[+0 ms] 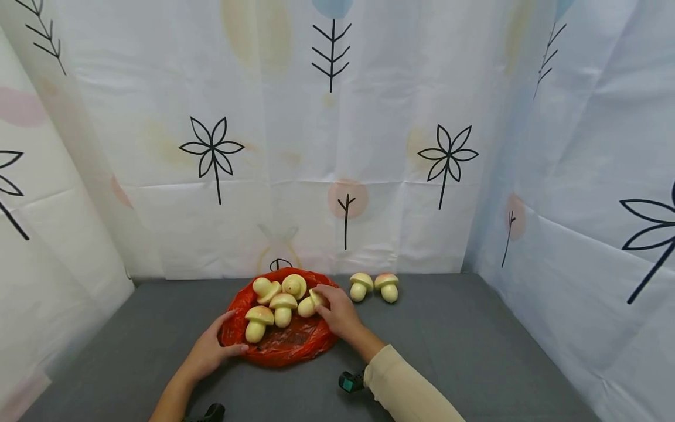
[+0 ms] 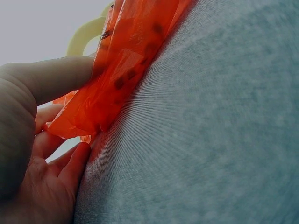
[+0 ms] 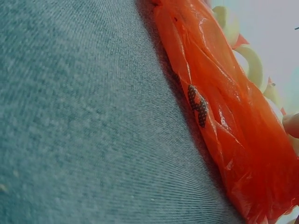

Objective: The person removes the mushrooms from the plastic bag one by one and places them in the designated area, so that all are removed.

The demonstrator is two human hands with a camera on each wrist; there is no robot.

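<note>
A red plastic bag (image 1: 285, 351) lies with its mouth spread wide, several pale yellow toy mushrooms (image 1: 283, 309) inside. My right hand (image 1: 340, 313) reaches over the bag's right rim and pinches one toy mushroom (image 1: 306, 307) between thumb and fingers. At the left side, my left hand (image 1: 208, 349) rests against the bag, thumb and fingers spread apart along its edge. The left wrist view shows the straight thumb (image 2: 60, 77) touching the red plastic (image 2: 121, 70). Most of the right hand is out of the right wrist view, where the bag's side (image 3: 224, 112) shows.
Two more toy mushrooms (image 1: 361, 287) (image 1: 387, 288) stand upright on the grey table (image 1: 448, 351), right of the bag. White patterned cloth (image 1: 295, 135) hangs behind and along both sides. A dark wrist strap (image 1: 351, 382) shows beneath the right forearm.
</note>
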